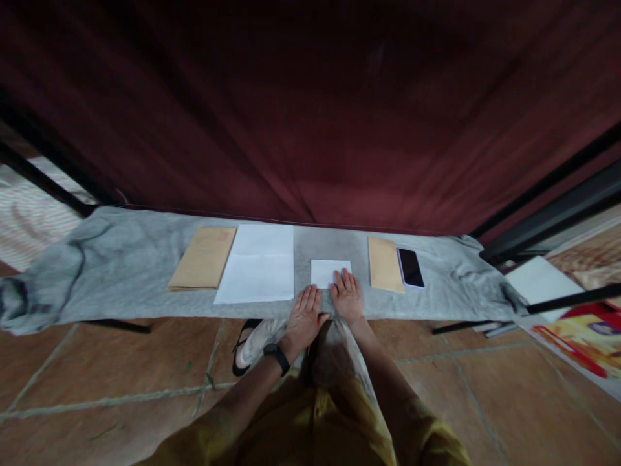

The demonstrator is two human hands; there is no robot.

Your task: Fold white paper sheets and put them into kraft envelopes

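Observation:
A low bench draped in grey cloth [121, 265] runs across the view. My right hand [347, 296] lies flat, fingers stretched out, on the near edge of a small folded white paper [327, 270]. My left hand [305, 318], with a black watch on the wrist, rests open at the cloth's front edge just left of it, touching no paper. A stack of white sheets [259, 262] lies to the left, with a brown envelope [204, 257] beside it. A second brown envelope [385, 263] and a black phone [411, 266] lie to the right.
A dark red curtain [310, 110] hangs close behind the bench. Black metal bars [548, 213] slope at the right, above white paper and a colourful print [587, 336] on the tiled floor. My sandalled foot [252, 343] is under the bench edge.

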